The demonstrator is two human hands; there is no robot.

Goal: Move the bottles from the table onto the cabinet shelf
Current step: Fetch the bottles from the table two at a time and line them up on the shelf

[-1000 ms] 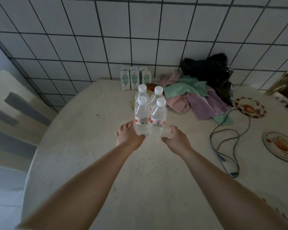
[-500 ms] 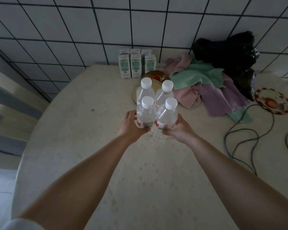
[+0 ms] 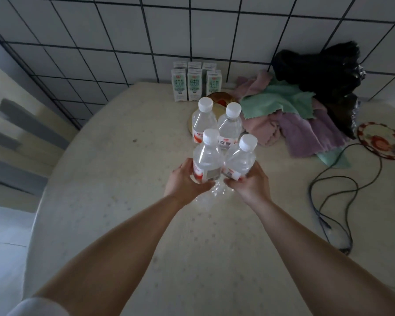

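Observation:
Several clear water bottles with white caps and red-and-white labels are on the pale round table (image 3: 123, 201). My left hand (image 3: 185, 181) grips the near left bottle (image 3: 206, 159) around its lower body. My right hand (image 3: 251, 182) grips the near right bottle (image 3: 240, 159), which tilts to the right. Both held bottles look raised off the table and pulled toward me. Two more bottles stand behind them: the far left bottle (image 3: 203, 118) and the far right bottle (image 3: 230, 124). No cabinet shelf is in view.
Several milk cartons (image 3: 193, 84) stand against the tiled wall. A pile of pink, green and purple cloths (image 3: 290, 119) and a black bag (image 3: 322, 71) lie at the right. A dark cable (image 3: 328, 195) loops near patterned plates (image 3: 381, 140). A small dish (image 3: 219, 99) sits behind the bottles.
My hands went from open and short of the bottles to gripping the two near bottles, then lifted them back toward me, away from the two far bottles.

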